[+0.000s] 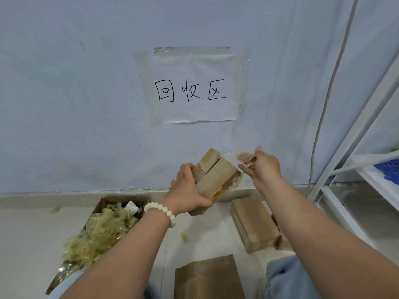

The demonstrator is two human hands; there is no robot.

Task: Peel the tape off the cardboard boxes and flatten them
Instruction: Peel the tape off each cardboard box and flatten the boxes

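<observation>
Your left grip (187, 190) clasped the small cardboard box (216, 178) in mid-air; your right grip (262, 167) pinched its tape (232, 157). The box looked light and stiff, the tape clingy, best pulled near the seam.

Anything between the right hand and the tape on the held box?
Nothing visible. The right hand pinches the clear yellowish tape strip, stretched off the small brown cardboard box that the left hand grips.
</observation>
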